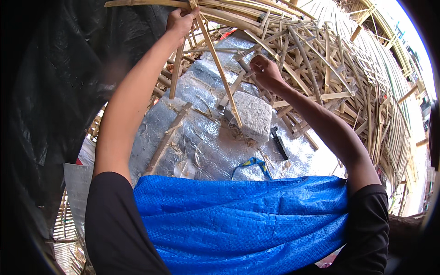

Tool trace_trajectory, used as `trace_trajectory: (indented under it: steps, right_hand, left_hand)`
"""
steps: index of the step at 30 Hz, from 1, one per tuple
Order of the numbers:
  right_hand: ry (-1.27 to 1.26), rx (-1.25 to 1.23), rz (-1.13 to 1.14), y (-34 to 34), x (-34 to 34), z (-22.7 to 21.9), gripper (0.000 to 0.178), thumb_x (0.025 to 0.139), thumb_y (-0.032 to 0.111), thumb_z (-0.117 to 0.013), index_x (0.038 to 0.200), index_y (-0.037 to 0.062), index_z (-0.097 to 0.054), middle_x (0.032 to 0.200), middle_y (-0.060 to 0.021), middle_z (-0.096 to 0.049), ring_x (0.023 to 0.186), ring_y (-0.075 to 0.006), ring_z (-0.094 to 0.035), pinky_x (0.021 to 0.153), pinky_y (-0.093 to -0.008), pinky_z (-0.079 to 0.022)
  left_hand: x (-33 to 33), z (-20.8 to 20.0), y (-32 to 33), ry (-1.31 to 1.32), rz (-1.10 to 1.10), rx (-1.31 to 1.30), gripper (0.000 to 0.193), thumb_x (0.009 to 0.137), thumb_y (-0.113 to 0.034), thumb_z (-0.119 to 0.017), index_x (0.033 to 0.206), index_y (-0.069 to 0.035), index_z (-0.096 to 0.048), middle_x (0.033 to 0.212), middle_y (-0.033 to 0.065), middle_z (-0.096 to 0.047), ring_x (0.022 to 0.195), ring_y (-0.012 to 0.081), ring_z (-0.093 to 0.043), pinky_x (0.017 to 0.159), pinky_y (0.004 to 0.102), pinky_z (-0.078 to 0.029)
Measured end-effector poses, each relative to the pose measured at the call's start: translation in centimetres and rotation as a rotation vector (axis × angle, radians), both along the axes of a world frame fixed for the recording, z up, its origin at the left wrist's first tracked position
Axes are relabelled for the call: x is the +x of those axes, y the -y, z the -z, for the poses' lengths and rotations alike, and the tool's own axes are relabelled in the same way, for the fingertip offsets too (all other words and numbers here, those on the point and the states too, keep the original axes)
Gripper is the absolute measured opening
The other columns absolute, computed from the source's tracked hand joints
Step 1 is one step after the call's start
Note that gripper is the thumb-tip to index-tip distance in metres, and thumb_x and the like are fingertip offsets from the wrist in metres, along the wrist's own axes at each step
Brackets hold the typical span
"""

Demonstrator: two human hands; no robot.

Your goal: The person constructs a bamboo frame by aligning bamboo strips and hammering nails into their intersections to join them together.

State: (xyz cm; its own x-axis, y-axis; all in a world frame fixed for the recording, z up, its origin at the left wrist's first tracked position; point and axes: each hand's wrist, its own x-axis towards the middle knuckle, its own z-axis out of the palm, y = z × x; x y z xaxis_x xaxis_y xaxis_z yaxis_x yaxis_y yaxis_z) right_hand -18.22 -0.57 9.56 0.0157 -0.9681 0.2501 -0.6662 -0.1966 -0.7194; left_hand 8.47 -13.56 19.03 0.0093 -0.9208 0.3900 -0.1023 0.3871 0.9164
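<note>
At the top of the head view my left hand [181,22] is closed round bamboo strips that cross at the fingers. One long bamboo strip [215,59] slants down from it toward a pale rough block [252,117]. To the right, my right hand [266,69] is held with its fingers curled together, beside a pile of cut bamboo pieces [316,59]. Whatever may be between those fingers is too small to make out. Below the block lies a black narrow tool [279,143]. A blue woven plastic sheet [243,215] covers my lap.
Silvery sheeting [206,137] covers the ground, with bamboo scraps on it. A bamboo stick [167,140] lies at its left, and a blue-and-yellow strap [254,165] near my lap. Black plastic sheeting [59,82] hangs at the left. Long bamboo strips [389,91] are stacked at the right.
</note>
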Motion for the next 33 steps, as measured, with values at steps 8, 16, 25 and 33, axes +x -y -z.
trace_trajectory:
  steps: [8,16,25,33]
  right_hand:
    - [-0.034,-0.287,0.181,1.6,-2.3,-4.6,0.010,0.092,0.012,-0.055,0.096,0.0037,-0.059,0.082,-0.0170,-0.066,0.076,-0.0299,-0.066,0.070,-0.0404,-0.049]
    - [-0.173,-0.597,0.313,4.0,-7.4,-11.1,0.007,0.091,0.013,-0.053,0.094,0.0095,-0.059,0.077,-0.0131,-0.066,0.074,-0.0320,-0.066,0.068,-0.0427,-0.049]
    - [-0.217,-0.612,0.500,2.5,-11.1,-13.7,0.008,0.091,0.018,-0.055,0.095,0.0151,-0.060,0.084,-0.0150,-0.068,0.079,-0.0379,-0.066,0.069,-0.0474,-0.049]
    - [-0.302,-0.339,0.835,-0.7,-25.0,-11.6,0.021,0.084,0.017,-0.059,0.105,0.0160,-0.063,0.097,-0.0138,-0.071,0.092,-0.0344,-0.067,0.078,-0.0441,-0.049]
  left_hand:
    - [2.0,0.0,0.1,-0.109,0.157,0.011,0.027,0.087,-0.024,-0.074,0.101,-0.003,-0.062,0.087,-0.0007,-0.064,0.061,0.0028,-0.046,0.049,0.0200,-0.037]
    - [0.7,-2.2,-1.7,0.036,0.295,0.005,0.035,0.086,-0.031,-0.074,0.106,-0.005,-0.063,0.088,-0.0031,-0.065,0.069,0.0030,-0.050,0.055,0.0206,-0.040]
    - [-1.4,-7.5,-2.9,0.382,0.293,-0.243,0.028,0.091,-0.017,-0.069,0.108,0.003,-0.062,0.098,0.0061,-0.067,0.087,0.0114,-0.060,0.077,0.0272,-0.048]
    - [7.0,-2.4,-1.9,0.591,0.239,0.006,0.038,0.085,-0.006,-0.071,0.118,0.004,-0.055,0.103,0.0117,-0.067,0.090,0.0146,-0.063,0.074,0.0286,-0.050]
